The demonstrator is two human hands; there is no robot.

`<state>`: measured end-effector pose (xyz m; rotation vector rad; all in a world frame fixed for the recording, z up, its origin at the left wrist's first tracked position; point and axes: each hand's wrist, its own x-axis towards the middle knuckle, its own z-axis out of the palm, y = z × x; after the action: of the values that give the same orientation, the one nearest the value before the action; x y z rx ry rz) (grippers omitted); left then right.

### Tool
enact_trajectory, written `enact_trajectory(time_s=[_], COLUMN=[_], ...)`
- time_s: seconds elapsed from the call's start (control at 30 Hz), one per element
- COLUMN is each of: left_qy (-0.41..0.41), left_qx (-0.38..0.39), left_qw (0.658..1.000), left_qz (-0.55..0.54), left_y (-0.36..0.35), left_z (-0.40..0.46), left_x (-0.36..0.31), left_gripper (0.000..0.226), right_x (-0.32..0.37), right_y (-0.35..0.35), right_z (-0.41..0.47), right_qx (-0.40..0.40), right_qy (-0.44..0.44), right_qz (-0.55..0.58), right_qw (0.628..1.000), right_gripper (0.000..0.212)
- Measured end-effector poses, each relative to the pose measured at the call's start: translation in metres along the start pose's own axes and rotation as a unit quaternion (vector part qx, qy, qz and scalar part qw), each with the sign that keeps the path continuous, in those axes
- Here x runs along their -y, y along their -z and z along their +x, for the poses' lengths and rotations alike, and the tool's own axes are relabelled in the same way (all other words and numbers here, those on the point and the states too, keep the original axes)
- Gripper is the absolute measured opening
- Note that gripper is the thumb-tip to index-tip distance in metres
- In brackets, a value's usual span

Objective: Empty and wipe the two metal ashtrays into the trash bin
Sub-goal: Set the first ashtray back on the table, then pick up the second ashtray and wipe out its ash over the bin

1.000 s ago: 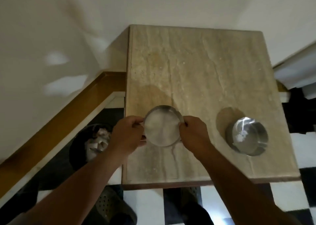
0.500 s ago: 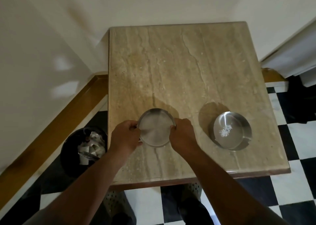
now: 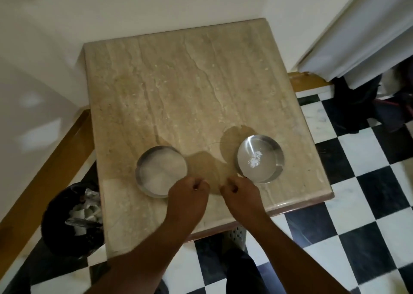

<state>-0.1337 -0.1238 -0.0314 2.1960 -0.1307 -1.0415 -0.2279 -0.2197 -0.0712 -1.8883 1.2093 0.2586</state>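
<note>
Two round metal ashtrays stand on a beige stone table [image 3: 183,92]. The left ashtray [image 3: 159,170] looks pale and dull inside. The right ashtray [image 3: 260,158] is shiny and holds a small heap of white crumbs. My left hand [image 3: 188,195] sits just right of the left ashtray, touching its near rim, fingers curled with nothing in them. My right hand [image 3: 242,193] rests between the ashtrays, close to the right one's near-left rim, fingers also curled and empty. A black trash bin [image 3: 67,222] with crumpled paper and foil stands on the floor left of the table.
White walls close in behind and left of the table, with a wooden skirting [image 3: 47,166] along the left. A black-and-white checkered floor [image 3: 368,204] lies to the right. A white door or panel [image 3: 362,32] and dark bags [image 3: 366,101] are at the far right.
Both hands have let go of the left ashtray and drawn back toward the near edge, shifting right. The view has swung, showing more floor on the right.
</note>
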Motion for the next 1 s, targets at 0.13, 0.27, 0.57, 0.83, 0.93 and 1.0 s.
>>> enact_trajectory(time_s=[0.13,0.27,0.57,0.83,0.93,1.0], left_qy=[0.055,0.112,0.129,0.183,0.194,0.202], left_qx=[0.059,0.074,0.02,0.057,0.062,0.046], left_qw=[0.997,0.99,0.989,0.968,0.963,0.959], left_qz=[-0.016,-0.049,-0.071,-0.16,-0.177,-0.192], left_y=[-0.035,-0.051,-0.076,-0.074,-0.062,-0.041], left_z=[0.009,0.022,0.053,0.044,0.037,0.032], left_x=[-0.02,-0.038,-0.075,-0.091,-0.087,-0.081], left_gripper=[0.024,0.028,0.036,0.029,0.033,0.034], right_x=[-0.031,-0.058,-0.08,-0.04,-0.025,-0.007], right_y=[0.022,0.046,0.098,0.111,0.108,0.101], right_z=[-0.002,0.006,0.061,0.059,0.049,0.04], right_qx=[0.002,0.002,-0.067,-0.01,-0.012,-0.008], right_qy=[-0.039,-0.118,-0.193,-0.116,-0.059,-0.019], right_qz=[0.0,0.052,0.242,0.153,0.095,0.043], right_qw=[0.999,0.992,0.948,0.981,0.994,0.999], right_gripper=[0.038,0.018,0.024,0.028,0.032,0.03])
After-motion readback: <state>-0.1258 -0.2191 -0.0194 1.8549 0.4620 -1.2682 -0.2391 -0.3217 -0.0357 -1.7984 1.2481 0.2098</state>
